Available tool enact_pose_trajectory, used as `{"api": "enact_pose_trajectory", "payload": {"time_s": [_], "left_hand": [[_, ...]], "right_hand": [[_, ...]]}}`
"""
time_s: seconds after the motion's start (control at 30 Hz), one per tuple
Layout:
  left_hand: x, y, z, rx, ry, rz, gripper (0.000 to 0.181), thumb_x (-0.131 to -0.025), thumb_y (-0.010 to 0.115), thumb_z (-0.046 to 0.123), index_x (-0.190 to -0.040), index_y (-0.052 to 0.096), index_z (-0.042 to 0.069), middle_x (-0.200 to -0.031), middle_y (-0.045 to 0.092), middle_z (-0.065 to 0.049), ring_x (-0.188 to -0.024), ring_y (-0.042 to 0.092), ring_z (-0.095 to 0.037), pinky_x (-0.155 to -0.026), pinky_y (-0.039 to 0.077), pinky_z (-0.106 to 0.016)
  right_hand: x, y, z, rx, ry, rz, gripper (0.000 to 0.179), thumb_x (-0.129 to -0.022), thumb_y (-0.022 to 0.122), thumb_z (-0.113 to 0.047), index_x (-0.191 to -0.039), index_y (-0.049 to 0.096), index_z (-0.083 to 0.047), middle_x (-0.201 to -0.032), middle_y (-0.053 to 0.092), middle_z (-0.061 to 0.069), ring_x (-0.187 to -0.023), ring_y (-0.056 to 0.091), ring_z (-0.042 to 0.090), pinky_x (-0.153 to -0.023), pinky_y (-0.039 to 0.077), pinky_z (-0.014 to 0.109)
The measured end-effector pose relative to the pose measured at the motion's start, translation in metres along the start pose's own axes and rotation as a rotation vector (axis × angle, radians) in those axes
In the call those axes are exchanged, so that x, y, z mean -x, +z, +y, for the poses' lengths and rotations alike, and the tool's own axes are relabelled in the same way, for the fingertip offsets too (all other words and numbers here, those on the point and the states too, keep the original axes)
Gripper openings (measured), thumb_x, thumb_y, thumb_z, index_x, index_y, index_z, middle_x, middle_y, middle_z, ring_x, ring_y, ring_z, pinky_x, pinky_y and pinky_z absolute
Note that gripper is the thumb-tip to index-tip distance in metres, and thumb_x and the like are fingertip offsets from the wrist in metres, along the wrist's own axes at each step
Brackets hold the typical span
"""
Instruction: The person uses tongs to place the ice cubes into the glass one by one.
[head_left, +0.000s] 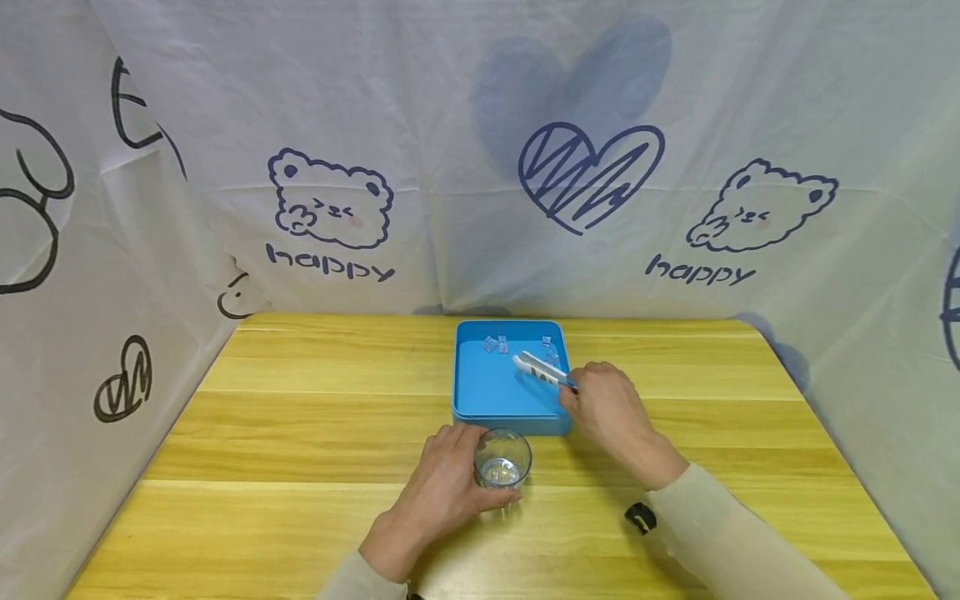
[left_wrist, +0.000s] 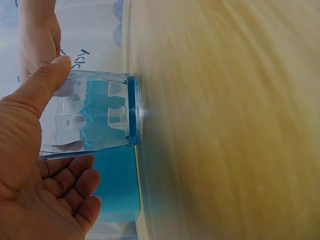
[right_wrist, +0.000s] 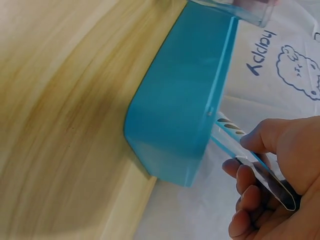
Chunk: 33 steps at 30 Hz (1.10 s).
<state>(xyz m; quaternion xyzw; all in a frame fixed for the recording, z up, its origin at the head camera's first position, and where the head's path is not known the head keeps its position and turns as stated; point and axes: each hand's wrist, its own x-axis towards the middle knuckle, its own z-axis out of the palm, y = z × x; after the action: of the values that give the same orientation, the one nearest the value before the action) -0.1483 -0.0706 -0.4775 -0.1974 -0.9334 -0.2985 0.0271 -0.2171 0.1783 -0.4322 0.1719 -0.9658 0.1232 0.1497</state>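
Observation:
My left hand (head_left: 447, 475) curls its thumb and fingers round a clear glass (head_left: 513, 457) that stands on the table in front of the box. In the left wrist view the glass (left_wrist: 95, 115) shows faceted sides and a thick base. My right hand (head_left: 609, 408) grips a pair of tongs (head_left: 542, 369) with white, dark-spotted tips that reach over the right side of a blue box (head_left: 487, 387). In the right wrist view the tongs (right_wrist: 255, 167) lie between thumb and fingers. Small clear cubes (head_left: 503, 344) lie inside the box along its far side; others (head_left: 547, 342) lie at the right.
The wood-grained table (head_left: 300, 450) spreads out on both sides of the box. Behind it hangs a white curtain (head_left: 450, 208) printed with bears and hearts, and the same cloth closes off the left and right sides.

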Motion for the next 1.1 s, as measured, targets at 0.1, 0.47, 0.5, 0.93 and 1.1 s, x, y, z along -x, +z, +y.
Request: {"api": "enact_pose_trajectory", "payload": {"time_s": [0.1,0.47,0.5,0.93,1.1], "left_hand": [[0.000,0.000,0.000,0.002,-0.004,-0.003,0.084,-0.074,0.094,0.053,-0.134,0.060,0.005,-0.126,0.067,-0.009,-0.113,0.061,-0.027,-0.105,0.047,-0.050],[-0.001,-0.001,-0.002,0.023,0.004,0.008,0.085,-0.074,0.095,0.051,-0.136,0.059,0.004,-0.128,0.067,-0.009,-0.115,0.061,-0.028,-0.107,0.045,-0.052],[-0.001,-0.001,-0.002,0.026,0.007,0.009,0.087,-0.074,0.095,0.050,-0.138,0.059,0.004,-0.128,0.067,-0.009,-0.115,0.061,-0.028,-0.106,0.045,-0.052],[-0.001,-0.002,-0.005,0.037,0.023,0.041,0.092,-0.072,0.097,0.047,-0.144,0.055,0.008,-0.129,0.068,-0.008,-0.115,0.062,-0.027,-0.105,0.045,-0.053],[-0.001,-0.002,-0.006,0.030,0.017,0.042,0.091,-0.072,0.097,0.048,-0.143,0.056,0.008,-0.129,0.068,-0.009,-0.118,0.062,-0.029,-0.106,0.045,-0.054]], "right_hand": [[0.003,-0.004,-0.001,-0.016,-0.018,0.016,0.026,-0.094,0.070,-0.009,-0.070,0.061,-0.007,-0.063,0.045,0.002,-0.061,0.041,0.018,-0.056,0.037,0.029],[0.017,-0.020,-0.009,-0.090,-0.043,0.033,0.015,-0.095,0.072,-0.013,-0.085,0.075,-0.003,-0.069,0.058,0.001,-0.068,0.050,0.017,-0.059,0.046,0.030],[0.019,-0.022,-0.010,-0.094,-0.046,0.035,0.014,-0.096,0.073,-0.014,-0.088,0.076,-0.002,-0.072,0.061,0.002,-0.069,0.052,0.017,-0.060,0.048,0.031],[0.048,-0.043,-0.014,-0.126,-0.169,0.071,0.012,-0.095,0.076,-0.015,-0.100,0.080,-0.005,-0.082,0.072,0.001,-0.075,0.059,0.012,-0.064,0.053,0.029],[0.058,-0.049,-0.017,-0.134,-0.220,0.068,0.007,-0.092,0.079,-0.014,-0.097,0.079,-0.009,-0.078,0.064,-0.007,-0.073,0.050,0.006,-0.061,0.048,0.023]]}}
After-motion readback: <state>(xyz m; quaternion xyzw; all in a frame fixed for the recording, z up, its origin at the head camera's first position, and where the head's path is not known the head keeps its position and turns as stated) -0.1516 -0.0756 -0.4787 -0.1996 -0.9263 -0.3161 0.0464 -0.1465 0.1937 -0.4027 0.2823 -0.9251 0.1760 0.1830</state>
